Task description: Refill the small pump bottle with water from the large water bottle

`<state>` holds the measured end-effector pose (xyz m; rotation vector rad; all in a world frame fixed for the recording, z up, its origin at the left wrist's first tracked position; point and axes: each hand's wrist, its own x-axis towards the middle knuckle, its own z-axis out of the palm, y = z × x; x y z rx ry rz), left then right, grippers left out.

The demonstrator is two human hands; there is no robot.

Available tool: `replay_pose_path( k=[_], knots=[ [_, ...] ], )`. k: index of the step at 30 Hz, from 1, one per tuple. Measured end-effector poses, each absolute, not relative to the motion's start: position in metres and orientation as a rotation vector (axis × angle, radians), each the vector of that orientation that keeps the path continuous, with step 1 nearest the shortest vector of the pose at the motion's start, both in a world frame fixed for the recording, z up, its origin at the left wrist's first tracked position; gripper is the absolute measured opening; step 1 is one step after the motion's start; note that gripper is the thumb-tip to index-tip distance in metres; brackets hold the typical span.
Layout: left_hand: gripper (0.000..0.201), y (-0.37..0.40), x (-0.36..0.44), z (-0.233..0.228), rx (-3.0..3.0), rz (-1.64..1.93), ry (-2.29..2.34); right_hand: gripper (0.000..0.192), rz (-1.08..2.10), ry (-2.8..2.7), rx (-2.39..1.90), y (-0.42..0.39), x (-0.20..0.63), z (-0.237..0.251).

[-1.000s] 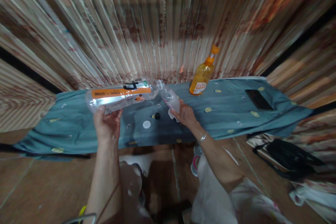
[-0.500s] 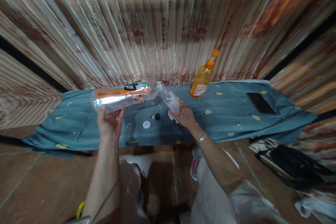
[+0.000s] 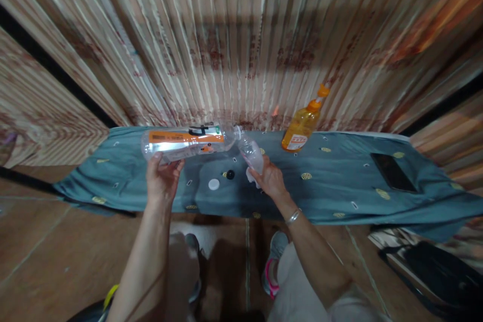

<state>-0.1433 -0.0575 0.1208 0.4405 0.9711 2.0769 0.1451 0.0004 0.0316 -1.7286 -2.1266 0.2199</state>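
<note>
The worktop [image 3: 339,186] crosses the frame. Left of centre, the left hand [image 3: 163,178] has its grip closed around the big bottle [image 3: 186,142]. At centre, the right hand [image 3: 272,180] clamps the small bottle [image 3: 252,153]; the necks appear to touch. Below are a white cap [image 3: 214,184] and a black cap [image 3: 230,174].

On the cloth [image 3: 324,196], caps [image 3: 214,184] left of pump bottle [image 3: 302,127], phone [image 3: 393,173] right; above it, bottles [image 3: 184,142] in hands [image 3: 163,177].

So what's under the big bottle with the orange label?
The left hand, near its base end, and blue-green cloth below; whatever the label and hand cover can't be seen.
</note>
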Motion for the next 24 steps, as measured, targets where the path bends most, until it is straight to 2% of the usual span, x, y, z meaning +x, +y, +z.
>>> replay_pose_path(
  k=[13, 24],
  knots=[
    [0.043, -0.047, -0.144, 0.125, 0.485, 2.045, 0.992, 0.062, 0.268, -2.056, -1.658, 0.003, 0.150, 0.018],
    [0.046, -0.025, -0.150, 0.129, 0.599, 2.020, 0.964, 0.059, 0.266, -2.019, -1.673, 0.002, 0.151, 0.018]
  ],
)
